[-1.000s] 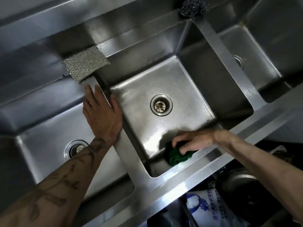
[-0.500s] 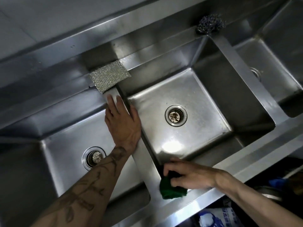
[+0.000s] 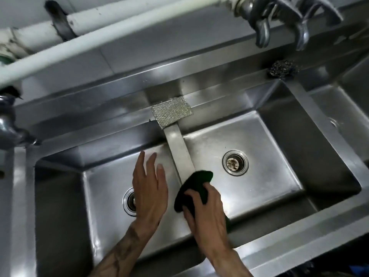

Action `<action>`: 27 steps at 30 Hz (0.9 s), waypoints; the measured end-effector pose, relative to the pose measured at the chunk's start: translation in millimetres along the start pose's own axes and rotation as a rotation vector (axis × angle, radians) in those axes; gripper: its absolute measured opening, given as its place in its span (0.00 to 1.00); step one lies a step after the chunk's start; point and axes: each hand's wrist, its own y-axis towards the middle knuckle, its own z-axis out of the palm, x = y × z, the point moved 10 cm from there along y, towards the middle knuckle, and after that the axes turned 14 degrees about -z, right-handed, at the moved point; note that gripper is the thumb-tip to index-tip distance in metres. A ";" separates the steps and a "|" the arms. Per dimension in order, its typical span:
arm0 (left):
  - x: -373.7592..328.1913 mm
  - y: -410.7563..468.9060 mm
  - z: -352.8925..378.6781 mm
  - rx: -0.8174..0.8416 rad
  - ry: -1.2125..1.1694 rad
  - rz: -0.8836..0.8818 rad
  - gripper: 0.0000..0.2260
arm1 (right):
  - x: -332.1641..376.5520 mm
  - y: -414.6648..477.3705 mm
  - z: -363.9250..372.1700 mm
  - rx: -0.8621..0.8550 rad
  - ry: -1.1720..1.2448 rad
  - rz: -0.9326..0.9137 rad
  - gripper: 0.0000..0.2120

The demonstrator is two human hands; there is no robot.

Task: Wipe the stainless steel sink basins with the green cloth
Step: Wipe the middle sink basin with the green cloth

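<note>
Right hand (image 3: pixel 207 214): closed on green cloth (image 3: pixel 192 188), pressed to divider (image 3: pixel 180 152).
Left hand (image 3: pixel 149 188): spread, empty.
Risk: cloth may slide off narrow ridge.

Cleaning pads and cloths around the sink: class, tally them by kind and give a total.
Green cloth, gripped by the right hand: 1
Silver mesh pad at the far end of the divider: 1
Dark steel-wool ball on the back ledge: 1
Total: 3
</note>
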 end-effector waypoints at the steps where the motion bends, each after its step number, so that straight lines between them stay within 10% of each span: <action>1: 13.7 -4.4 -7.4 0.011 0.006 -0.033 0.30 | 1.9 21.9 0.2 -0.029 -0.030 -0.012 0.23; 9: 28.6 15.1 -21.3 -0.032 0.197 0.100 0.27 | 9.3 196.3 6.2 -0.095 -0.082 -0.024 0.21; 27: -11.2 139.9 5.5 -0.085 0.714 0.327 0.41 | 9.9 85.1 1.8 -0.085 -0.229 0.018 0.22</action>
